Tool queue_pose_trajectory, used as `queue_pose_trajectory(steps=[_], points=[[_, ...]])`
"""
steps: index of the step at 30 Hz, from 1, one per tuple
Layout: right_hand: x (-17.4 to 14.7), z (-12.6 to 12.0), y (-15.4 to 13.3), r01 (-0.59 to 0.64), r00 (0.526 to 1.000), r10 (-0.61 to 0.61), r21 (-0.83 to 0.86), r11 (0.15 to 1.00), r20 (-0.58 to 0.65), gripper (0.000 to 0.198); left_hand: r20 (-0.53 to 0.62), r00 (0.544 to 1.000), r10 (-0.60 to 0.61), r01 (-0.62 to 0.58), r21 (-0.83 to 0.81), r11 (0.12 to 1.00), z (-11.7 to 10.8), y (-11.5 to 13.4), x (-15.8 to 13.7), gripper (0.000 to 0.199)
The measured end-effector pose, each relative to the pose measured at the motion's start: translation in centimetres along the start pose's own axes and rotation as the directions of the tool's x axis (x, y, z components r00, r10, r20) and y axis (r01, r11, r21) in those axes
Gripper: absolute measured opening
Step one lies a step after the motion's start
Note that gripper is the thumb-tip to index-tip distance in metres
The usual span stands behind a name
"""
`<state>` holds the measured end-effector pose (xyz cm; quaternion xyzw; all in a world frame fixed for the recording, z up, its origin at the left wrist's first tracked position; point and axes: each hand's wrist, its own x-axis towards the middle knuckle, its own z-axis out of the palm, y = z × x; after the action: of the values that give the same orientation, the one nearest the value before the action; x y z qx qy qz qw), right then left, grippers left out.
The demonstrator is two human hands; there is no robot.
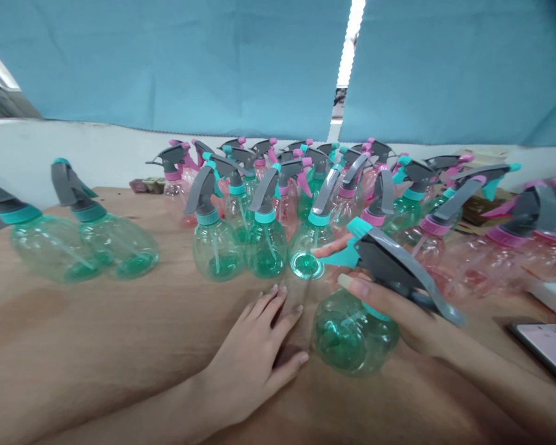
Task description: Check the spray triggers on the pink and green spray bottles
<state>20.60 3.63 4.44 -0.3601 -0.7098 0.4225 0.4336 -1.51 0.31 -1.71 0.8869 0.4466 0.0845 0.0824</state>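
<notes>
My right hand [393, 303] grips a green spray bottle [352, 346] around its neck, just below the grey head with its turquoise nozzle and trigger. The bottle is tilted, its rounded clear base facing left and toward me. Flat on the wooden table [120, 334] lies my left hand [254, 352], fingers stretched out and holding nothing, to the left of that bottle. Just beyond my fingertips stand upright green spray bottles, among them one with a turquoise collar [266, 247] and another catching bright light at its base [308, 262].
Behind them crowd several more spray bottles, pink [347, 207] and green. Two green bottles [118, 244] stand apart at the left. A phone [547, 346] lies at the right edge. Blue cloth [189, 68] hangs at the back, above a white wall strip [74, 145].
</notes>
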Motion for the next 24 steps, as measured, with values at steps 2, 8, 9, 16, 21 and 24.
queue_pose_trajectory(steps=[2, 8, 9, 16, 21, 24], points=[[0.03, -0.01, 0.00, 0.008, 1.000, -0.008, 0.005, 1.000, -0.001, 0.030, 0.007, 1.000, -0.003, 0.003, 0.000, 1.000, -0.06, 0.06, 0.04, 0.055], [0.07, -0.15, -0.01, 0.011, 1.000, -0.011, 0.025, 1.000, 0.011, 0.031, -0.013, 1.000, 0.002, -0.002, -0.004, 1.000, 0.12, 0.01, 0.17, 0.054], [0.06, -0.16, -0.04, 0.013, 1.000, -0.013, 0.025, 1.000, 0.001, 0.032, -0.018, 1.000, 0.003, -0.003, -0.007, 1.000, 0.18, -0.03, 0.14, 0.054], [0.16, -0.15, -0.23, 0.022, 1.000, -0.022, -0.006, 1.000, 0.013, 0.025, 0.000, 1.000, 0.003, -0.003, 0.017, 1.000, 0.25, -0.10, 0.03, 0.055], [0.25, -0.34, -0.12, -0.009, 1.000, 0.009, -0.032, 0.999, 0.016, 0.017, -0.018, 1.000, 0.007, -0.007, 0.009, 1.000, 0.19, -0.05, 0.07, 0.055], [0.24, -0.31, 0.45, -0.031, 0.999, 0.031, -0.027, 0.999, 0.032, 0.020, -0.032, 0.999, 0.008, -0.007, 0.010, 1.000, 0.19, -0.09, 0.06, 0.054]])
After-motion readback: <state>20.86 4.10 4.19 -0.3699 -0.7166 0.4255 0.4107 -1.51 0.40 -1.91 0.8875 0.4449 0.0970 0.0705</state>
